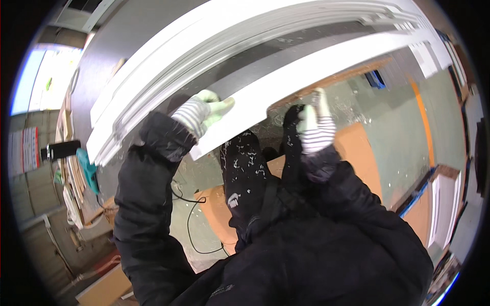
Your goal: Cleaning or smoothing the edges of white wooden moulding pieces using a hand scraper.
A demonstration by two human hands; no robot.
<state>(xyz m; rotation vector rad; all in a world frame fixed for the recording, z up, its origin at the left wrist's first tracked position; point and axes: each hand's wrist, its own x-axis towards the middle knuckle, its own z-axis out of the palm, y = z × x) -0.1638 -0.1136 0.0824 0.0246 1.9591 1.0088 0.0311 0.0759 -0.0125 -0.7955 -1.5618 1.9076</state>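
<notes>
A long white board [286, 76] lies across the dark worktop [245, 66] along its near side. My left hand [212, 108], in a pale glove with a striped cuff, is at the board's left end. Its fingers are bent over the board's far edge, with the thumb toward the top face. My right hand [315, 120], gloved the same way, is raised just in front of the worktop's near edge, apart from the board. Its fingers are drawn together; anything small between them is too blurred to make out. Beyond the board runs a white grooved profile frame [204, 61].
A teal power tool [88, 171] sits at the worktop's left end. A black cable [191, 224] loops over the floor beside brown cardboard [360, 153]. A blue object [375, 79] is near the worktop's right underside. White-edged panels [444, 204] stand at right.
</notes>
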